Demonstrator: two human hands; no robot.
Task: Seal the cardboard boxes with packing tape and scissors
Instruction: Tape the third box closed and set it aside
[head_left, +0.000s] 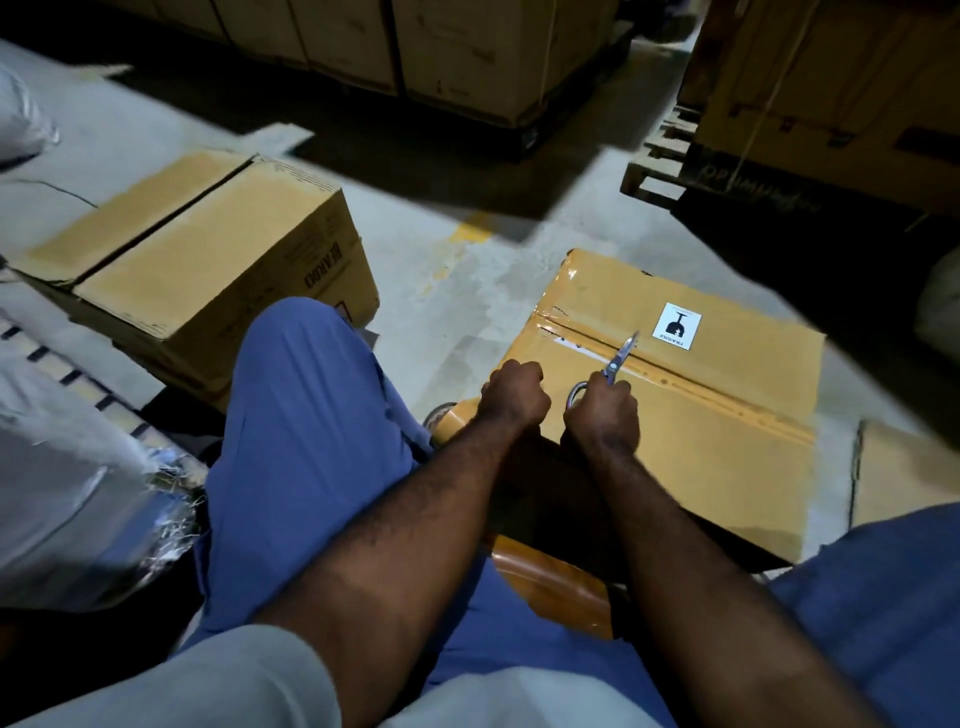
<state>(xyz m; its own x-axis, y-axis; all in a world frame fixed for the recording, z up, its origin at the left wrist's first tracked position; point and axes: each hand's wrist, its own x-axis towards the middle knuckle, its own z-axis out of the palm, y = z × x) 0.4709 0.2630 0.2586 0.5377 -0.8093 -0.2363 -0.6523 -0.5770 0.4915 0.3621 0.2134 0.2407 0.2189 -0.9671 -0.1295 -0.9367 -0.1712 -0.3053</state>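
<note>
Concrete floor (457, 270) in dim light, stacked cartons (467, 52) behind; the person sits with a taped box (727, 441) between the knees. Their right hand (602, 418) grips the scissors (621, 358), blades nearly closed and pointing out over the taped seam (701, 395). The left hand (514, 397) is fisted just beside it; whether it pinches a tape end, I cannot tell. I'd worry the tips dip and slit the tape already laid, or that a snip in this gloom catches the near knuckles. A second box (208, 249) lies to the left, its seam untaped.
</note>
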